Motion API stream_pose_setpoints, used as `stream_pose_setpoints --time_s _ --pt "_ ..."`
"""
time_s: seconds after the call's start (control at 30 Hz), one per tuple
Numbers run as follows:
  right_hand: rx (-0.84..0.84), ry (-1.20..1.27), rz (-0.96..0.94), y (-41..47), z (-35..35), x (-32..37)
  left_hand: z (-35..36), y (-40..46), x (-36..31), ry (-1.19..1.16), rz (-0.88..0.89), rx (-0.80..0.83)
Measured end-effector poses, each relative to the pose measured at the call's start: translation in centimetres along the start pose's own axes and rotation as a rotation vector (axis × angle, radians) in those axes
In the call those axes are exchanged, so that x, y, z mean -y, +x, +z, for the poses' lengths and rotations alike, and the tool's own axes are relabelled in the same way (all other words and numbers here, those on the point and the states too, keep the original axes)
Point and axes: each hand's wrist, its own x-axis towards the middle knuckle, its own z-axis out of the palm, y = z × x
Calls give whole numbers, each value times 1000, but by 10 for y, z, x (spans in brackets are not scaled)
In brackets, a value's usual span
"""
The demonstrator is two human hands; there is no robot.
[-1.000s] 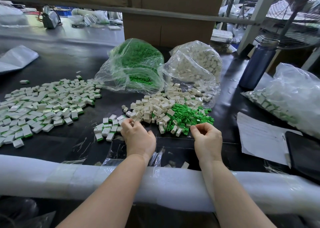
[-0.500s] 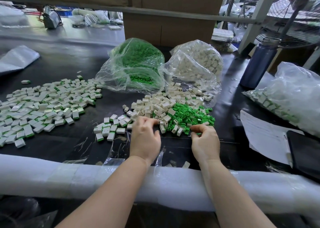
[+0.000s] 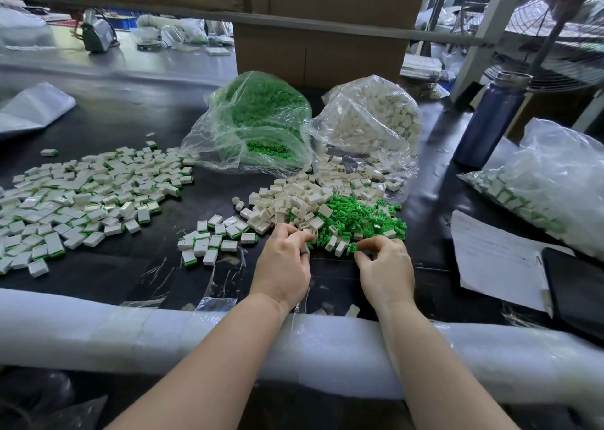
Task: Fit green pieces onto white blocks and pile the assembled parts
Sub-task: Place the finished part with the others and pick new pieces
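Now both hands — left hand (image 3: 283, 259) pinches a white block (image 3: 306, 247), right hand (image 3: 387, 268) a green piece (image 3: 351, 248) (grips curled).

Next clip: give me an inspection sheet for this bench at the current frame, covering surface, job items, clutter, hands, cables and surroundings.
Surface: black table, white foam edge guard.
Job's things: loose white blocks beside green pieces; small assembled pile; large assembled spread; green bag; white bag.
Clutter: blue bottle, paper, dark tablet, bag of assembled parts.
Hands: left hand pinches a white block; right hand pinches a green piece.
Cables: nothing seen.
Surroundings: cardboard boxes, fan.
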Motion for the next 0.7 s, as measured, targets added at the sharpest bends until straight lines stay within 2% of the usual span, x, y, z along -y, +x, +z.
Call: stream_pose_setpoints --time_s 0.27,0.5,0.6,0.7 --pt "6 -54 -21 -1 1 2 1 0 1 -6 -56 3" --pt "-36 -10 -21 0 2 -1 -2 -3 -4 -113 -3 61" --pt "-86 134 -82 -1 0 0 -3 -3 -5 -200 -10 70" --pt "-43 364 -170 -5 -2 4 -4 -3 -5 -310 -37 111"
